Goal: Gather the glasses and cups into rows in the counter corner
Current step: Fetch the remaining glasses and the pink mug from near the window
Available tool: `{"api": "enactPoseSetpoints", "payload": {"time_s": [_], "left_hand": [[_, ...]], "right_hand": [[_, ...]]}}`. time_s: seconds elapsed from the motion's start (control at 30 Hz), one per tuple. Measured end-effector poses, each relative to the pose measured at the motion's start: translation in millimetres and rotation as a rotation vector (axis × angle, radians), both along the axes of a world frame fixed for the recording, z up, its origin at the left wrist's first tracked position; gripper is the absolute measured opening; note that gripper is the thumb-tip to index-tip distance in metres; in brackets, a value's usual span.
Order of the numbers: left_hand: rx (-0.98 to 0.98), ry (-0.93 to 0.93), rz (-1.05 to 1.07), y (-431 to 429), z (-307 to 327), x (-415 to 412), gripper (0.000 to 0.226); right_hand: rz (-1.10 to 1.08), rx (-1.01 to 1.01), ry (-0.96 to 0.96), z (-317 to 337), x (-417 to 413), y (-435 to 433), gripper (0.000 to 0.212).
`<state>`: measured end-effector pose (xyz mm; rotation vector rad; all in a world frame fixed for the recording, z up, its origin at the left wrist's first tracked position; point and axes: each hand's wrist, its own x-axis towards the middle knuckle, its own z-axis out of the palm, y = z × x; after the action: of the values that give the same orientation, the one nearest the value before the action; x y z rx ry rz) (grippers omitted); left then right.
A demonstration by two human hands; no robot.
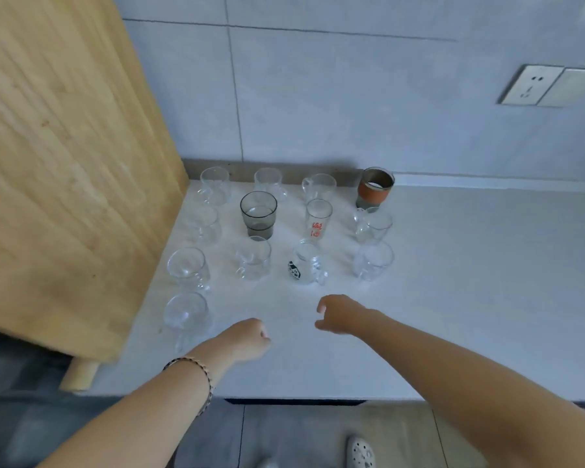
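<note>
"Glasses and cups [254, 260], where are they?"

"They stand on the white counter [453, 265], in the far left corner. The big wooden board [65, 163] is on their left and the wall is behind them."

"Are they in rows?"

"Yes. I count three rows of four. The orange cup [375, 189] is at the far right. The grey glass [258, 214] and the glass with red letters [318, 217] are in the middle row. The mug with the black picture [306, 263] is in the near row."

"And that one by itself?"

"One clear mug [186, 314] stands alone at the near left, close to the board. It looks like the start of a fourth row."

"What about the hands?"

"Both float over the counter on the near side of the rows. They hold nothing. The left hand [249, 336] is curled up like a fist, just right of the lone mug. The right hand [338, 314] has loose, bent fingers with the thumb apart. It is near the mug with the black picture but not touching it."

"So which step is it?"

"I think it is between cups, close to the end. I cannot tell if more cups wait outside the view."

"What comes next?"

"I think another cup would go just right of the lone mug. It needs a soft landing, with no bumping."
</note>
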<state>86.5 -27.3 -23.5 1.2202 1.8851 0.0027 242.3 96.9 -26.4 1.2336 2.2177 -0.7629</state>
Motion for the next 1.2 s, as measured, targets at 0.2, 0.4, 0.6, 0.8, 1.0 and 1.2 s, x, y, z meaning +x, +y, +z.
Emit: {"api": "enactPoseSetpoints", "payload": {"time_s": [0.2,0.4,0.6,0.8,1.0,1.2], "left_hand": [[0.045,0.022,-0.163,98.0,13.2,105.4,0.010],[0.140,0.045,-0.366,196.0,24.6,260.4,0.017],[0.140,-0.039,-0.383,274.6,25.8,413.6,0.013],[0.155,-0.034,-0.446,347.6,29.7,517.4,0.026],[0.124,-0.007,-0.569,418.5,15.0,586.4,0.022],[0.112,0.046,-0.705,484.3,-0.8,648.2,0.016]], "right_hand": [[-0.293,0.057,0.004,23.2,162.4,55.7,0.038],[-0.550,0.134,0.007,35.5,349.3,104.5,0.036],[-0.791,0.210,0.042,38.7,522.0,148.6,0.031],[-0.913,0.248,0.016,40.8,642.2,198.9,0.034],[-1.052,0.283,-0.020,35.7,716.5,253.0,0.045],[-1.176,0.336,-0.013,39.1,771.4,308.1,0.062]]}}
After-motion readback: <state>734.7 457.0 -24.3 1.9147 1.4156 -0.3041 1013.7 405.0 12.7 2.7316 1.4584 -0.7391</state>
